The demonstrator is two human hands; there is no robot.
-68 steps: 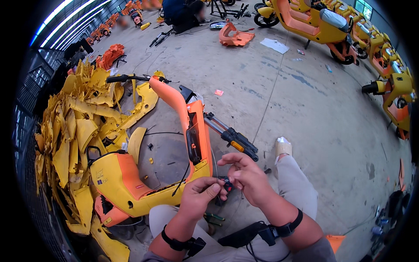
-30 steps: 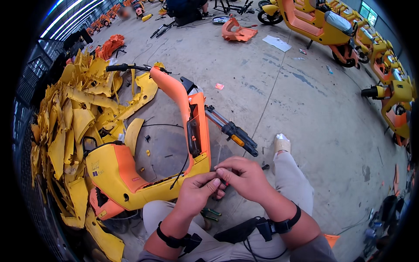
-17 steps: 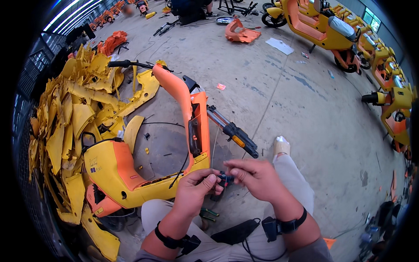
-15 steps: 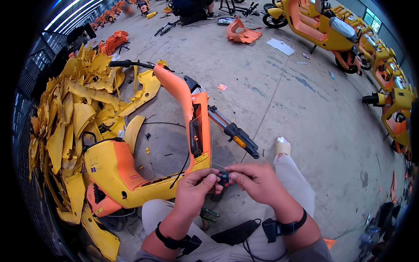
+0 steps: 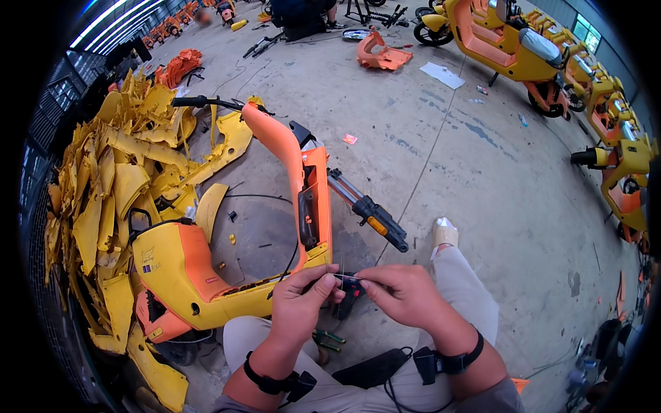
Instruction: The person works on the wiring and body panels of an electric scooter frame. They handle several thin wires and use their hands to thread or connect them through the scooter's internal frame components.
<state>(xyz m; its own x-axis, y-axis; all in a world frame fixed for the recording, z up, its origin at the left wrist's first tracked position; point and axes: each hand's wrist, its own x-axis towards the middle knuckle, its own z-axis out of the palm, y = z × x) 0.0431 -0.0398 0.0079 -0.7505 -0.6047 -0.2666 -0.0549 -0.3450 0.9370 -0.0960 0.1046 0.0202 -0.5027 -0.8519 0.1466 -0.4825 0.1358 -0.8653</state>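
My left hand point(image 5: 301, 294) and my right hand point(image 5: 407, 296) are closed in pinches, held close together over my lap. A thin pale wire point(image 5: 348, 277) stretches between their fingertips, and a fine loose strand crosses it upright. Under the hands, partly hidden, is a black tool with red parts point(image 5: 350, 300). Just beyond lies a stripped yellow and orange scooter body point(image 5: 180, 275), tipped over, its orange front column point(image 5: 279, 141) rising toward the black handlebar point(image 5: 196, 101). A front fork point(image 5: 375, 213) sticks out to the right of the column.
Green-handled pliers point(image 5: 330, 339) lie between my legs. Broken yellow panels point(image 5: 103, 199) are heaped at left. Yellow scooters point(image 5: 502, 55) stand in rows at right. An orange panel point(image 5: 381, 54) and white paper point(image 5: 442, 75) lie farther off; a person in dark clothes point(image 5: 299, 15) is at the back.
My right hand has shifted slightly left and down. The wire now shows running across between both pinches; before, a strand rose upward from the left fingers.
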